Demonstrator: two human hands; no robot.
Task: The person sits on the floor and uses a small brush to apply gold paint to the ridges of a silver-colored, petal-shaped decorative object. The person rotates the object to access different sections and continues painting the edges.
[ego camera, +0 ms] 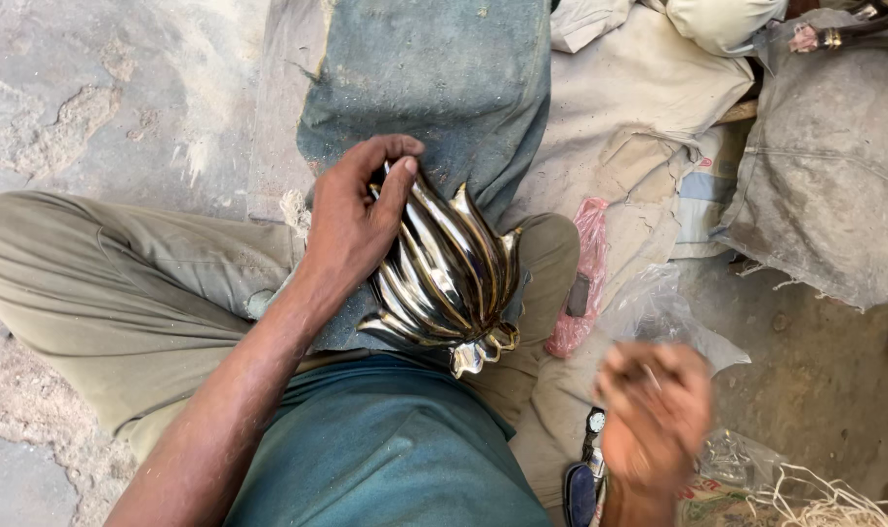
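Setting: we found a rough, cracked concrete floor (pixel 92 107), pale and dusty, with crumbled patches at the left. The person sat on it with legs folded, in olive trousers (pixel 122 283) and a teal shirt (pixel 385 459).

Cloths, counted: one blue-grey denim cloth (pixel 444 78) spread across the lap and away over the floor; one pale cream sheet (pixel 639 107) to its right; one grey sack (pixel 829 166) at the far right. A further pale bundle (pixel 722 20) showed at the top edge.

Metal piece, one: a fluted, shell-like polished metal bowl (pixel 454 273), ribs running lengthwise, with a scalloped edge toward the body. It lay on the denim cloth over the lap, tilted on its side.

Left hand (pixel 351 220): curled over the bowl's upper left side, fingers bent around the rim and thumb laid along a rib, holding it steady.

Right hand (pixel 654 410): blurred, low at the right and well apart from the bowl. The fingers seemed drawn together; we could not tell what, if anything, they pinched.

Small items: one pink plastic bag (pixel 585 263), one clear plastic bag (pixel 659 312), one wristwatch (pixel 593 422), one dark blue object (pixel 580 493) at the bottom edge, one tangle of pale straw-like fibre (pixel 815 503).
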